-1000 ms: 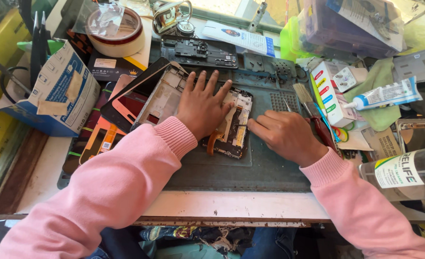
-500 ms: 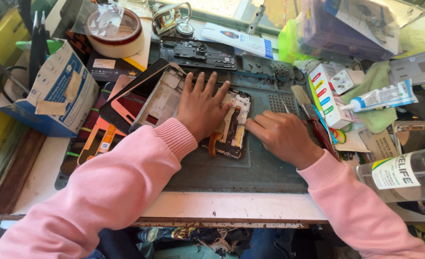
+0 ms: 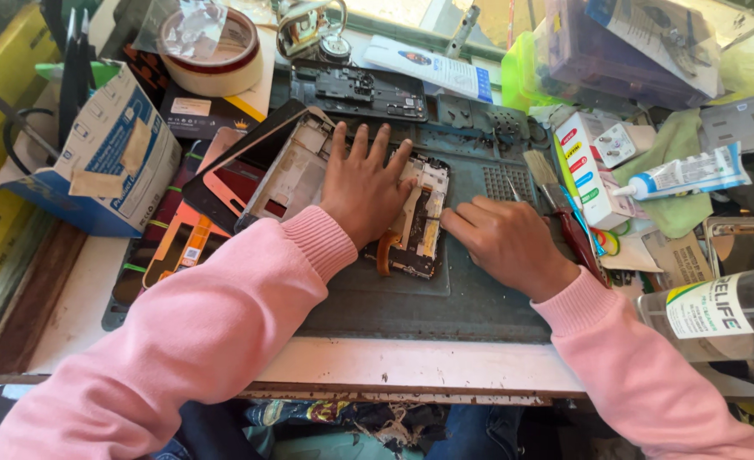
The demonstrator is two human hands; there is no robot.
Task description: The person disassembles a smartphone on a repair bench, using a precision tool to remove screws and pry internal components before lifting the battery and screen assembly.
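An opened phone body [image 3: 419,223] with bare circuit parts lies on a dark green work mat [image 3: 470,298]. My left hand [image 3: 366,186] rests flat on its left half, fingers spread, pressing it down. My right hand [image 3: 509,243] lies on the mat just right of the phone, its fingertips touching the phone's right edge; whether it pinches a small tool I cannot tell. Both arms wear pink sleeves.
Phone frames and screens [image 3: 270,170] are stacked left of the mat. A blue-and-white box [image 3: 104,162] stands far left, a tape roll [image 3: 211,51] behind it. A brush [image 3: 564,213], a glue tube [image 3: 688,175] and a clear bottle [image 3: 717,311] crowd the right.
My right hand has crept slightly left to the phone's right edge. My left hand stays pressed on the phone.
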